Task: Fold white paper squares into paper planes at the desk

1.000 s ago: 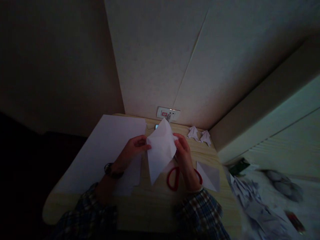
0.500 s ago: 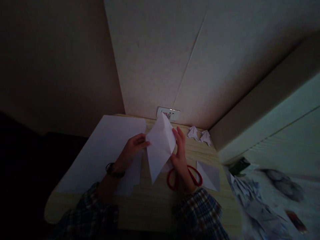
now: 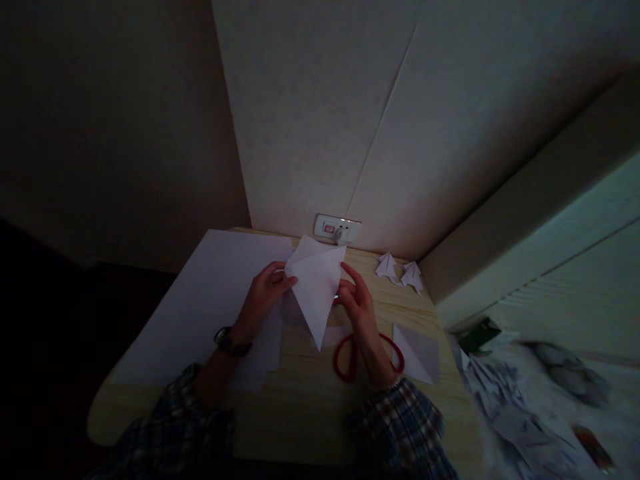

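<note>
A creased sheet of white paper (image 3: 317, 280) is held up between my hands above the table, one corner pointing down toward me. My left hand (image 3: 265, 293) pinches its left edge, thumb in front. At the opposite edge is my right hand (image 3: 356, 297), its fingers bent against the paper; the exact contact there is hard to make out in the dim light. Red-handled scissors (image 3: 345, 363) lie beneath my right wrist, their blades hidden. Large white sheets (image 3: 200, 313) lie flat under my left forearm.
Two folded paper figures (image 3: 386, 267) sit at the table's back right. A folded paper piece (image 3: 415, 353) lies right of the scissors. A wall socket (image 3: 337, 229) is behind the table (image 3: 310, 420). Crumpled papers (image 3: 515, 413) and a green box (image 3: 480, 335) lie off to the right.
The held paper has turned and dropped lower, showing a different face and uncovering the socket. My right hand has shifted slightly down and its fingers have bent. My left hand keeps its pinch.
</note>
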`<action>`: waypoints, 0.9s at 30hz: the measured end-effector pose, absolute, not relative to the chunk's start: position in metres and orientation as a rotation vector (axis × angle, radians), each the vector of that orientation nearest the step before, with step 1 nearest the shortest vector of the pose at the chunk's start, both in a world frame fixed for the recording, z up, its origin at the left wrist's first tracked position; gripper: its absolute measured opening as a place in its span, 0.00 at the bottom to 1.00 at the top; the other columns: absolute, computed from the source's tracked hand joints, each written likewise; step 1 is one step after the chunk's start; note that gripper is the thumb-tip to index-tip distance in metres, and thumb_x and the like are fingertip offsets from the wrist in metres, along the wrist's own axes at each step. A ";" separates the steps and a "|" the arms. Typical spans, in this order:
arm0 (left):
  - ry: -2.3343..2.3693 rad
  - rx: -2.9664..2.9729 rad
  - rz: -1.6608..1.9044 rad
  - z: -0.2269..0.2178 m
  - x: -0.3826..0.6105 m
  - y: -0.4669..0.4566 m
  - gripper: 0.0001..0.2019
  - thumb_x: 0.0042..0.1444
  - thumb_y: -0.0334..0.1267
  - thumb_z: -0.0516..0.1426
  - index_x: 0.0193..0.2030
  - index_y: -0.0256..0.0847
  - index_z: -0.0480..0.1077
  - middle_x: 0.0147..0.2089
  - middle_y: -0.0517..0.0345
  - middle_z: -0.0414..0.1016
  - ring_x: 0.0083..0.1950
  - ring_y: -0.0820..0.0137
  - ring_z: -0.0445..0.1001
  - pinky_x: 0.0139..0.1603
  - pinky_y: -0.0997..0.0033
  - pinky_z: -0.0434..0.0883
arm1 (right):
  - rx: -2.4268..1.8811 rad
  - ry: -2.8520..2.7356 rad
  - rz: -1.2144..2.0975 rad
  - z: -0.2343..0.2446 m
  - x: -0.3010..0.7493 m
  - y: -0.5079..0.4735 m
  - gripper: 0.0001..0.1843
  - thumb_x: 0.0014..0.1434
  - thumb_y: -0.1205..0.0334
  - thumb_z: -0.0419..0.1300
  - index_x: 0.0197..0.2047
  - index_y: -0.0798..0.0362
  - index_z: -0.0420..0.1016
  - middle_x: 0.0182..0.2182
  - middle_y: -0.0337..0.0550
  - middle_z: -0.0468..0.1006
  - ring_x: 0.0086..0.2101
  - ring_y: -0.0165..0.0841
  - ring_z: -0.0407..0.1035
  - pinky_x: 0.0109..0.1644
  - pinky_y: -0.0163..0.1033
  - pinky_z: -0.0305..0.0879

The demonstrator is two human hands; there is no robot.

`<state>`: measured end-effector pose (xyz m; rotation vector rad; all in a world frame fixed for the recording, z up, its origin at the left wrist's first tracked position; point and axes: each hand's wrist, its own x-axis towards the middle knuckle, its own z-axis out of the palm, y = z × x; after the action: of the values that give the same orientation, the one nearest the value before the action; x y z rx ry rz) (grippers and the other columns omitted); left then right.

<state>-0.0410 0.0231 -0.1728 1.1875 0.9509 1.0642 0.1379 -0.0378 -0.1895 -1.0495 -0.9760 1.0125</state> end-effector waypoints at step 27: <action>0.963 1.200 1.079 -0.168 -0.044 0.019 0.14 0.45 0.46 0.62 0.37 0.40 0.72 0.25 0.63 0.73 0.26 0.72 0.71 0.29 0.75 0.67 | -1.190 -1.017 0.847 -0.185 0.146 -0.038 0.10 0.50 0.56 0.63 0.22 0.51 0.74 0.19 0.34 0.71 0.22 0.29 0.63 0.28 0.34 0.60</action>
<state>-0.0441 0.0193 -0.1684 1.2003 0.9628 1.0795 0.1458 -0.0379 -0.1845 -1.1899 -1.0172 0.8475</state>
